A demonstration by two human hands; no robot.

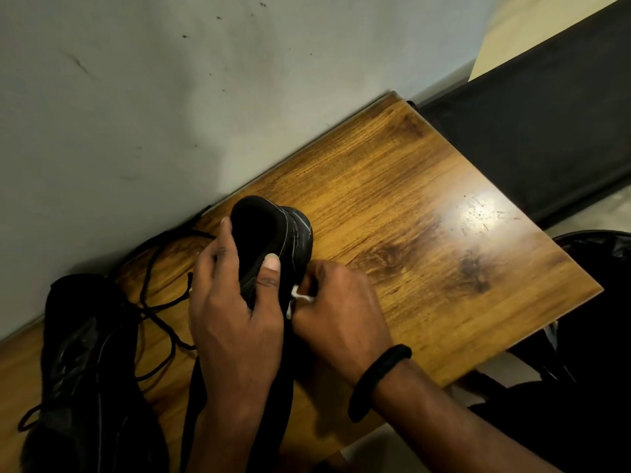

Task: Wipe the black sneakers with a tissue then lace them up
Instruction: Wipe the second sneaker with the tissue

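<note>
while your left hand (235,308) grips one black sneaker (290,230) by its collar, thumb curled over the right edge of the opening and fingers wrapped round the left edge, the shoe sits over the wooden table (409,206) with its heel end pointing away from you toward the wall (136,97). whether its sole touches the wood cannot be told. your right hand (341,312) is curled tight on a small white tissue (300,296), pinching it against the shoe's right side, just beside your left thumb. only a scrap of the tissue shows between your fingers. you wear a black band (379,380) on the right wrist. the second black sneaker (85,353) lies on the table to your left, near the wall, apart from both hands. loose black laces (160,302) trail across the table between the two shoes, and you cannot tell whether they are threaded into either one. the held shoe's front end is hidden behind your left hand and forearm. off the table's right edge sits a dark bag (597,254), too dark to make out further.
</note>
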